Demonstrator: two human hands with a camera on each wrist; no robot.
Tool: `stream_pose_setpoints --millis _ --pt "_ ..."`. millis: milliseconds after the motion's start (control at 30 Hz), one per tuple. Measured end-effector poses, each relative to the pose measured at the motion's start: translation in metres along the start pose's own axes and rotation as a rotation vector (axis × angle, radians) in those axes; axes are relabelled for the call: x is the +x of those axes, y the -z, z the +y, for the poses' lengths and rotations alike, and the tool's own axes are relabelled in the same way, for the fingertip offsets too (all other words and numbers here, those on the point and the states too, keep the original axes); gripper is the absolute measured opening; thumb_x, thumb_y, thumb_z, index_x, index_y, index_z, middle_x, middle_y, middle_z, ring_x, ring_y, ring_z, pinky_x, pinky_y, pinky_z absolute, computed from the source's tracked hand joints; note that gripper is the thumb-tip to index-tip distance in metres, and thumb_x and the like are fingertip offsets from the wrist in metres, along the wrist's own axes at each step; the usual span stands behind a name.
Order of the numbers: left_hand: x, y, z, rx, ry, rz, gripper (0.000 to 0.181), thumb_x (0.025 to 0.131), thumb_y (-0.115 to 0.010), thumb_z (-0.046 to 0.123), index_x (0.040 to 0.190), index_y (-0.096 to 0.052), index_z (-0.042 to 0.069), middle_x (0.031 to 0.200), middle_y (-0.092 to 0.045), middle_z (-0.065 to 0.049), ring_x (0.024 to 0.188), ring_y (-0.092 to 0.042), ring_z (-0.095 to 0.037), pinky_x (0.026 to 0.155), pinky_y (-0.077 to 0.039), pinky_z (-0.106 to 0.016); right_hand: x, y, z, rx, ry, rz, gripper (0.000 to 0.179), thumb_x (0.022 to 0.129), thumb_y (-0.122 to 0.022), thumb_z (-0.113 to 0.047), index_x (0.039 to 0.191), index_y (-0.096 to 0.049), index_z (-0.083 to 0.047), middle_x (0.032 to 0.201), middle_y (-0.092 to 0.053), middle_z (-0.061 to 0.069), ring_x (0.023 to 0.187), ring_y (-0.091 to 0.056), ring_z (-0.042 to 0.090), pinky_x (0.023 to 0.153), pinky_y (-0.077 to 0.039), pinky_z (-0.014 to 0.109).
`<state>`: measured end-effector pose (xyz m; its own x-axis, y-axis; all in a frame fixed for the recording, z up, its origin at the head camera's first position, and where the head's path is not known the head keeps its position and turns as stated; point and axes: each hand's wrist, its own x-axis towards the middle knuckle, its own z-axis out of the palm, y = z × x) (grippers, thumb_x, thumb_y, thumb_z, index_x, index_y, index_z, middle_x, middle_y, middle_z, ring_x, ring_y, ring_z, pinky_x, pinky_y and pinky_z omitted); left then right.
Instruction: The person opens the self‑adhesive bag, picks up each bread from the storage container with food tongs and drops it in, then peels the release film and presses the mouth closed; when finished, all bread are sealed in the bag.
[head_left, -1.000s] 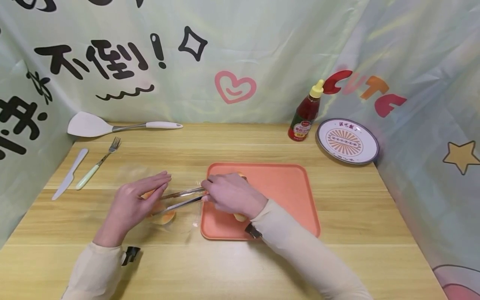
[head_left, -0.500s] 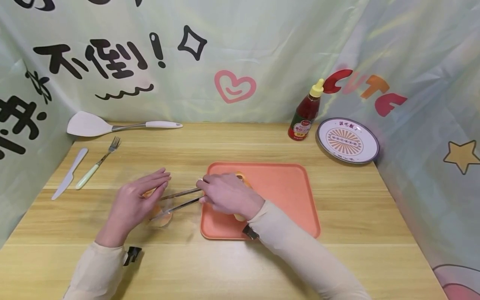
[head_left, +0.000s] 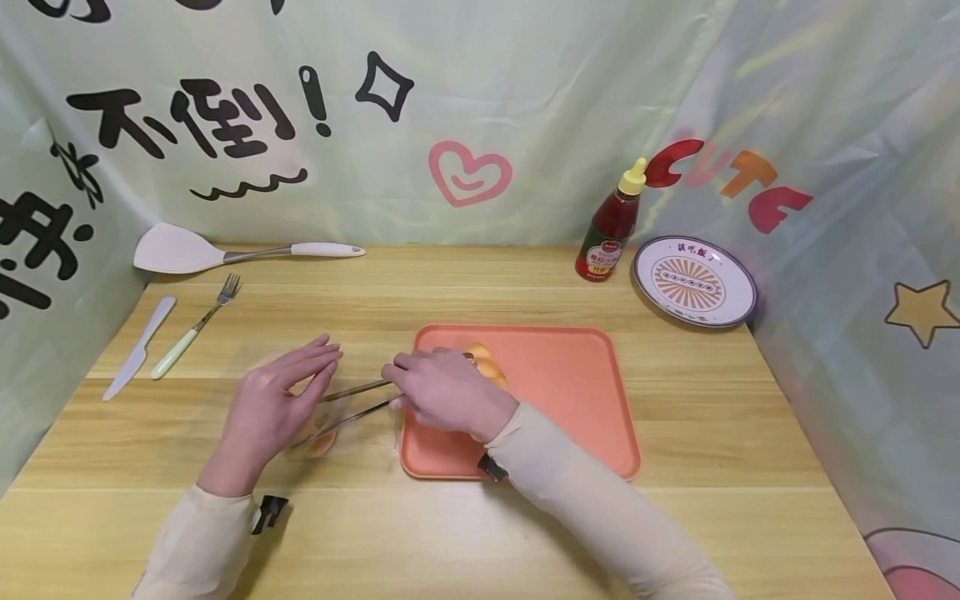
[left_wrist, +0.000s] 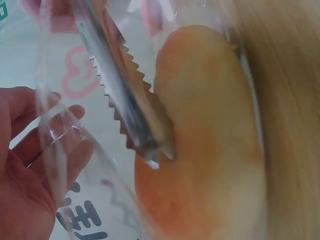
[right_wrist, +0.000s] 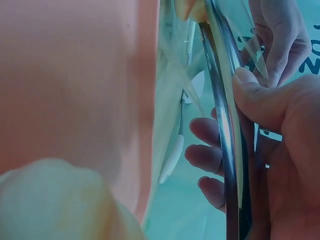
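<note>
My right hand grips metal tongs over the tray's left side. Their serrated tips reach left into a clear plastic bag, beside an elongated bread roll with a browned top. In the left wrist view the tips overlap the roll's edge; whether they touch it I cannot tell. My left hand holds up the bag's thin edge between thumb and fingers. Another piece of bread lies on the pink tray, partly hidden by my right hand and forearm.
A spatula, a fork and a knife lie at the table's back left. Farther back on the right stand a red sauce bottle and a plate leaning against the printed cloth.
The right hand and tongs have shifted left, the tips going deeper beneath the left hand. More of the bread on the tray now shows. The left hand has hardly moved.
</note>
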<state>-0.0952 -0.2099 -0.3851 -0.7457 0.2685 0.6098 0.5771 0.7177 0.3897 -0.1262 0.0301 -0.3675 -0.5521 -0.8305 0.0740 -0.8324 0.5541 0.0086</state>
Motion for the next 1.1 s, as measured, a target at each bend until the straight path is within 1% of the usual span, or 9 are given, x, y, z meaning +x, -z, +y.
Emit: stream_pose_setpoints --millis 67,233,400,467,600,767,900,1000,1100 --pt "0.0 0.0 0.0 0.006 0.003 0.002 0.024 0.08 -0.077 -0.003 0.104 -0.077 0.002 0.111 -0.071 -0.011 0.103 -0.068 -0.029 0.081 -0.052 -0.041 0.001 0.0 -0.001 0.0 -0.005 -0.006 0.027 0.098 -0.061 -0.036 0.116 -0.062 -0.015 0.093 -0.056 -0.004 0.082 -0.059 0.013 0.066 -0.049 0.028" --pt "0.001 0.0 0.0 0.008 -0.002 -0.005 0.024 0.08 -0.077 -0.003 0.104 -0.076 0.002 0.112 -0.071 -0.011 0.104 -0.067 -0.03 0.078 -0.053 -0.045 0.005 0.0 -0.004 -0.01 -0.028 -0.024 0.026 0.099 -0.059 -0.038 0.11 -0.062 -0.015 0.092 -0.057 -0.004 0.082 -0.06 0.013 0.065 -0.049 0.028" --pt "0.001 0.001 0.0 0.017 -0.02 -0.02 0.024 0.08 -0.077 -0.002 0.103 -0.076 0.001 0.112 -0.071 -0.013 0.104 -0.067 -0.031 0.071 -0.056 -0.045 0.007 -0.003 -0.005 0.005 -0.039 -0.044 0.029 0.097 -0.063 -0.038 0.112 -0.063 -0.013 0.095 -0.058 -0.003 0.084 -0.06 0.014 0.068 -0.051 0.028" --pt "0.0 0.001 -0.001 0.02 -0.016 -0.019 0.024 0.08 -0.077 -0.002 0.103 -0.076 0.001 0.112 -0.071 -0.013 0.103 -0.067 -0.031 0.068 -0.056 -0.045 0.006 -0.004 -0.005 0.021 -0.041 -0.048 0.031 0.095 -0.065 -0.038 0.113 -0.063 -0.013 0.095 -0.058 -0.002 0.083 -0.06 0.014 0.068 -0.051 0.028" --pt "0.0 0.001 -0.004 0.034 -0.004 -0.016 0.024 0.08 -0.078 -0.002 0.104 -0.076 0.001 0.112 -0.07 -0.013 0.101 -0.068 -0.03 0.063 -0.056 -0.043 0.003 -0.005 -0.003 0.041 -0.06 -0.041 0.032 0.094 -0.068 -0.039 0.111 -0.063 -0.012 0.093 -0.058 -0.002 0.081 -0.059 0.013 0.066 -0.051 0.027" --pt "-0.001 0.002 -0.007 0.042 0.005 0.003 0.025 0.08 -0.078 -0.002 0.104 -0.076 0.002 0.112 -0.07 -0.014 0.096 -0.07 -0.032 0.058 -0.056 -0.044 -0.005 0.0 0.001 0.047 -0.091 -0.023 0.029 0.092 -0.069 -0.038 0.106 -0.064 -0.013 0.088 -0.057 -0.004 0.079 -0.058 0.012 0.062 -0.051 0.027" --pt "-0.001 0.002 -0.008 0.039 0.01 0.013 0.025 0.079 -0.078 -0.002 0.103 -0.076 0.002 0.112 -0.07 -0.016 0.094 -0.07 -0.033 0.062 -0.056 -0.047 -0.012 0.007 0.005 0.044 -0.112 0.0 0.028 0.091 -0.07 -0.04 0.097 -0.064 -0.014 0.084 -0.054 -0.005 0.074 -0.057 0.011 0.058 -0.051 0.029" --pt "-0.001 0.003 -0.009 0.037 0.015 0.025 0.024 0.079 -0.078 -0.002 0.103 -0.076 0.001 0.11 -0.07 -0.017 0.091 -0.07 -0.034 0.062 -0.056 -0.048 -0.019 0.013 0.008 0.055 -0.128 0.013 0.031 0.091 -0.07 -0.042 0.099 -0.065 -0.012 0.084 -0.054 -0.005 0.073 -0.057 0.012 0.059 -0.051 0.031" --pt "0.0 0.004 -0.01 0.05 0.015 0.038 0.023 0.081 -0.077 -0.001 0.103 -0.076 0.002 0.109 -0.07 -0.017 0.086 -0.071 -0.033 0.053 -0.054 -0.044 -0.025 0.018 0.01 0.082 -0.136 0.02 0.035 0.092 -0.069 -0.041 0.11 -0.067 -0.01 0.087 -0.055 -0.004 0.075 -0.057 0.014 0.061 -0.051 0.031"
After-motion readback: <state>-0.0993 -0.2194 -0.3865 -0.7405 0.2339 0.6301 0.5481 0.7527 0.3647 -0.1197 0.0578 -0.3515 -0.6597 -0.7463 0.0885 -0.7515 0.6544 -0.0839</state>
